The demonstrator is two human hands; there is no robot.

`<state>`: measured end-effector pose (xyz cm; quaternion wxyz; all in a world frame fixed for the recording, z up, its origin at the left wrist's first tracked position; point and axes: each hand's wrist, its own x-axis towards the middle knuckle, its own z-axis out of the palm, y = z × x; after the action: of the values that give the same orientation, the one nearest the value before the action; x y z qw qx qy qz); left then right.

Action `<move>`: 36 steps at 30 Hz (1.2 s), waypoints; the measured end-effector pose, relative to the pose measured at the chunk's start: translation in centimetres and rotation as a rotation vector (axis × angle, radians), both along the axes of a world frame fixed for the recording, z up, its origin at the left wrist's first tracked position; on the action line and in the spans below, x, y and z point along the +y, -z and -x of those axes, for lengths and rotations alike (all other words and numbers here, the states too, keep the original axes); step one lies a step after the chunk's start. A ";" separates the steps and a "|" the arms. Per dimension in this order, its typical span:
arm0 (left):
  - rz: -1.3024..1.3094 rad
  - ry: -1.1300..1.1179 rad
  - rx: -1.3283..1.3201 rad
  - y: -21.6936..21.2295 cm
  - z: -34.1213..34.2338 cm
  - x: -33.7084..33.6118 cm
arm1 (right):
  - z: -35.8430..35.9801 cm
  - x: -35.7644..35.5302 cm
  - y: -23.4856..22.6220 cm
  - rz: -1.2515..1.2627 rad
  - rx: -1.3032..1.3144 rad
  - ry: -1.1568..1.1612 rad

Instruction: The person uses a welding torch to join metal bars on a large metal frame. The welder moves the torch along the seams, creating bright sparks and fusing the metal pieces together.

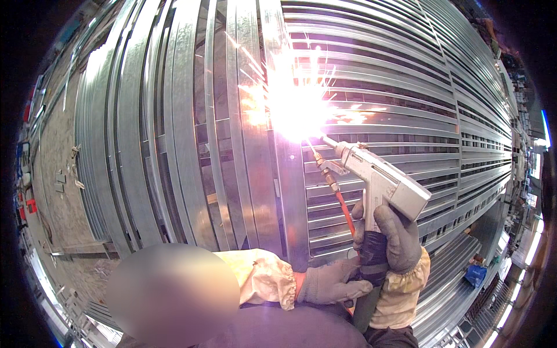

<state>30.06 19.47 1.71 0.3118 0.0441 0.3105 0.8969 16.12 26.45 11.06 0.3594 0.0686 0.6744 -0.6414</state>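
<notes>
Found a blinding white-violet glare [297, 104] with flying sparks at twelve o'clock, hiding the nozzle tip; cannot tell whether touching the broad, flat silver metal bar [293, 209] beneath. Noted a blurred grey oval patch [173, 296] at seven o'clock, covering part of the left arm side. Located a pale grey, pistol-shaped welding gun [380, 177] toward three o'clock, aimed at ten o'clock, with a thin brass-fitted tube [329, 177] beside the barrel. Recorded the right hand [400, 240] in a grey glove at four o'clock, wrapped round the gun's grip, wrist below, fingers partly hidden behind. Recorded the left hand [331, 284] in a grey knitted glove at five o'clock, reaching in from nine o'clock, wrist near level, against the black-wrapped lower handle [372, 255]; cannot tell whether closed round. Judged both hands near each other.
</notes>
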 end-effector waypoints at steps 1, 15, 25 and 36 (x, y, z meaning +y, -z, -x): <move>0.006 0.004 -0.001 0.0 -0.1 0.0 | 0.0 -0.1 -0.1 -0.011 0.013 -0.003; 0.049 0.134 -0.028 -2.5 1.6 -2.6 | -0.3 -0.1 -0.4 -0.033 -0.007 0.017; 0.038 0.091 -0.003 -2.0 0.9 -1.8 | -0.4 0.1 -0.4 -0.049 0.005 -0.021; 0.074 0.190 -0.001 -3.0 1.6 -3.0 | -0.6 0.5 -0.5 -0.014 -0.013 -0.024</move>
<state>28.49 16.49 4.69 0.3970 0.0617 0.3375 0.8513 16.72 26.90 11.56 0.3709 0.0673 0.6772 -0.6319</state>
